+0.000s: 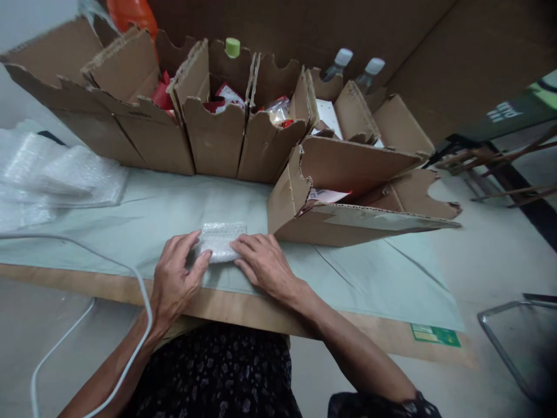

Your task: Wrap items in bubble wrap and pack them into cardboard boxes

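A small folded bubble-wrap packet [224, 239] lies flat on the pale green table cover [174, 200] near the front edge. Around its left end is my left hand [178, 273], its thumb on the lower corner and its fingertips at the upper left side. My right hand [265, 264] grips the right end, fingers pressed on top and thumb beside the lower edge. What the bubble wrap contains, if anything, cannot be made out.
Several cardboard bins [220, 139] line the back, with small packets inside. One angled cardboard bin [348, 223] stands right of my hands. Bubble-wrap sheets [65, 171] are piled at left. A white cable [145, 296] loops past my left forearm. Bottles [342, 61] stand behind.
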Demonstrator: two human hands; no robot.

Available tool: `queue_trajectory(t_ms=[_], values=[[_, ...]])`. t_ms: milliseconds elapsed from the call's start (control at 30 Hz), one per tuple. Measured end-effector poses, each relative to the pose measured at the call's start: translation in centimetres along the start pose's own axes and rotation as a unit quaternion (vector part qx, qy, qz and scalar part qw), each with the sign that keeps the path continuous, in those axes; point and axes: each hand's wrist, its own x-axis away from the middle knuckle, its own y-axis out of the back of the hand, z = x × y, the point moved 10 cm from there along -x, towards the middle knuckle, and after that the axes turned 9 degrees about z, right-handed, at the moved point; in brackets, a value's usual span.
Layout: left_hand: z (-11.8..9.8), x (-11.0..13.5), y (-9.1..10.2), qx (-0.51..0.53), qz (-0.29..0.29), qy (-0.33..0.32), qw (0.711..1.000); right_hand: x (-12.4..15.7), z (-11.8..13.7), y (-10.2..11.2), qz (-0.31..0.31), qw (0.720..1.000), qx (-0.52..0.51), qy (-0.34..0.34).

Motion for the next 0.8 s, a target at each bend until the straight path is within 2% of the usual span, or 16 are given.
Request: queue_trajectory(t_ms=[67, 100, 167, 233, 267, 333, 400, 500, 600, 667, 733, 800], values=[[1.4, 1.7, 0.4, 0.127, -0.009, 0.082, 0.988, -0.2, -1.1, 0.2, -0.013, 0.998, -0.056, -0.035], [2.1, 2.5, 0.1, 0.204, -0.003, 0.124, 0.971, 0.0, -1.4, 0.4, -0.023, 0.995, -0.085, -0.049], [2.7, 4.0, -1.7, 0.355, 0.036, 0.191, 0.914, 0.6, -1.3, 0.7, -0.043, 0.987, -0.139, -0.066], [1.9, 4.7, -3.9, 0.465, 0.094, 0.225, 0.851, 1.5, -0.4, 0.8, -0.052, 0.979, -0.187, -0.063], [1.5, 4.8, -4.6, 0.498, 0.109, 0.232, 0.828, 1.9, 0.2, 0.8, -0.049, 0.975, -0.209, -0.053], [0.8, 4.6, -5.2, 0.534, 0.104, 0.238, 0.804, 2.8, 1.4, 0.8, -0.039, 0.969, -0.243, -0.029], [0.6, 4.4, -5.2, 0.547, 0.081, 0.242, 0.797, 3.7, 1.7, 1.5, -0.066, 0.964, -0.258, -0.02], [-0.3, 4.2, -5.3, 0.548, 0.089, 0.225, 0.801, 5.3, 0.7, 2.7, -0.136, 0.948, -0.286, -0.033], [-1.1, 4.3, -5.6, 0.537, 0.11, 0.199, 0.812, 6.1, 0.3, 2.3, -0.133, 0.921, -0.364, -0.039], [-1.2, 4.6, -5.9, 0.517, 0.125, 0.191, 0.825, 6.7, 0.1, 2.8, -0.147, 0.909, -0.387, -0.05], [-1.2, 4.5, -6.2, 0.49, 0.146, 0.163, 0.844, 7.7, 0.0, 4.7, -0.177, 0.908, -0.375, -0.049], [-1.3, 4.1, -6.1, 0.464, 0.159, 0.109, 0.865, 9.1, 0.0, 8.0, -0.198, 0.917, -0.345, -0.029]])
